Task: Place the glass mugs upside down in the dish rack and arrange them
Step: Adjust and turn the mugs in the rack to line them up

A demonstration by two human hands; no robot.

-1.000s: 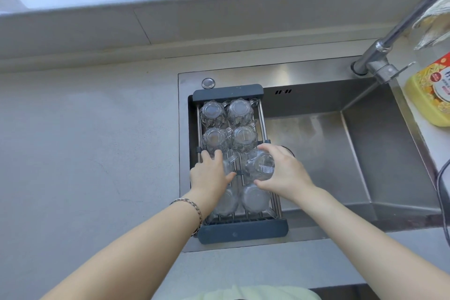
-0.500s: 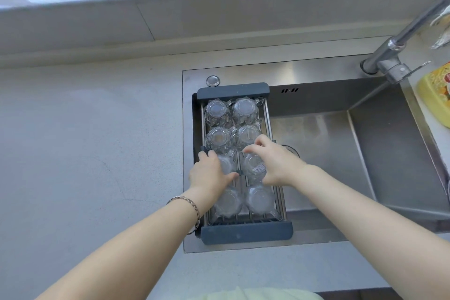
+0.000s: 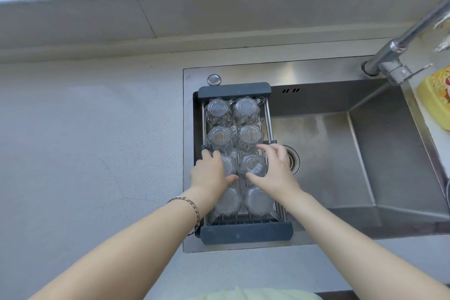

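A dark grey dish rack [image 3: 246, 231] spans the left end of the sink. Several glass mugs stand upside down in it in two columns. The far pair [image 3: 231, 111] and the pair behind my hands [image 3: 235, 136] are untouched. My left hand [image 3: 210, 172] wraps the left mug of the third row [image 3: 229, 166]. My right hand [image 3: 275, 170] grips the right mug of that row [image 3: 254, 166], which shows a barcode sticker. The nearest pair [image 3: 243, 201] lies partly under my wrists.
The steel sink basin [image 3: 341, 166] lies right of the rack, with its drain [image 3: 293, 159] beside my right hand. A faucet [image 3: 399, 49] rises at the back right. A yellow bottle [image 3: 435, 97] sits at the right edge. Grey countertop [image 3: 85, 153] lies left.
My right hand has set its tilted mug down upside down in the third row and now holds it from the side. My left hand stays on the left mug.
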